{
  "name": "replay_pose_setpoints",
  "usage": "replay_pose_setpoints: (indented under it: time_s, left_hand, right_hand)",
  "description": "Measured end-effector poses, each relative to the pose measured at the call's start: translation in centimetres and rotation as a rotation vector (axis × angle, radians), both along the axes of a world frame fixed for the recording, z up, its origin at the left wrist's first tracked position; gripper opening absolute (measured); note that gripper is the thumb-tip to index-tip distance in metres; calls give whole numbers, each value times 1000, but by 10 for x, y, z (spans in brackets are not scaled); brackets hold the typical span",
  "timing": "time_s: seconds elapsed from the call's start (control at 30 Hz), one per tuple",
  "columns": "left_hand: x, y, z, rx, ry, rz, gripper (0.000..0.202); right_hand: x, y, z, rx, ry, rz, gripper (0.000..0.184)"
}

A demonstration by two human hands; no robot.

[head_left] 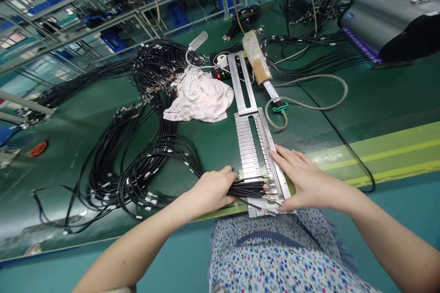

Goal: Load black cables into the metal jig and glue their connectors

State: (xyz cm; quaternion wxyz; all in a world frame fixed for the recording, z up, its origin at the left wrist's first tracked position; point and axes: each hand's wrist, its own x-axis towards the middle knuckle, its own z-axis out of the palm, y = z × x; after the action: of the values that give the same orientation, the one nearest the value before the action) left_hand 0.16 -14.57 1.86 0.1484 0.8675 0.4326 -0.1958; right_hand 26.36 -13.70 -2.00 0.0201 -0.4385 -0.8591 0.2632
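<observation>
My left hand (211, 188) is closed around a bundle of black cables (248, 189) near their ends. The metal-tipped ends lie over the near part of a slotted metal fixture (246, 146), which has a row of grooves and a long opening. Against the fixture's right-hand rail rests my right hand (302, 177), fingers stretched out and thumb spread apart toward the near end. A second slotted metal plate (237, 84) adjoins the fixture's far end. From my left hand, the cables run left into a large coil (154, 169) on the green table.
A crumpled cloth (202, 98) lies left of the plates. To their right are a wrapped dispensing syringe (257, 59) and its looping hose (332, 109). A silver machine with purple light (395, 23) stands at back right. More cable bundles (154, 64) cover the far left.
</observation>
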Motion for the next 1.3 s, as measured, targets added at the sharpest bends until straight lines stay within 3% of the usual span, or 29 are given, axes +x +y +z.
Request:
replay_pose_setpoints:
  time_s: [0.1,0.23,0.33,0.5,0.63,0.7,0.77,0.93,1.07,1.17,1.27,1.3]
  left_hand:
    - [3,11,8,-54,22,-87,14]
    - [-3,24,17,-245,-178,-98,11]
    - [-10,32,16,-382,-345,-32,16]
    - [-15,37,10,-469,-394,104,16]
    - [-21,37,22,-665,-579,293,20]
    - [-21,37,27,-724,-666,312,20]
    - [-18,39,28,-706,-658,283,17]
    - [-18,44,21,-553,-395,189,9]
    - [-41,43,43,-554,-499,181,16]
    - [-47,39,57,-328,-448,140,20]
    - [-32,33,48,-101,-189,63,15]
    - [-26,30,42,-74,-167,67,15]
  right_hand:
    - [-2,-1,1,-7,-41,-21,121]
    - [-2,1,3,-41,-60,-40,120]
    - [-5,0,8,-67,-73,-54,119]
    - [-14,-2,14,-66,-144,-71,119]
    - [-17,-1,15,-29,-124,-81,118]
    - [-18,-1,17,-22,-117,-78,117]
    - [-19,-1,19,-31,-127,-67,115]
    - [-24,0,18,-29,-153,-71,119]
    - [-16,5,19,-58,-189,-77,119]
    - [-4,13,45,-109,-159,-26,112]
    - [-15,17,89,35,69,18,84]
    - [-28,16,101,95,113,55,85]
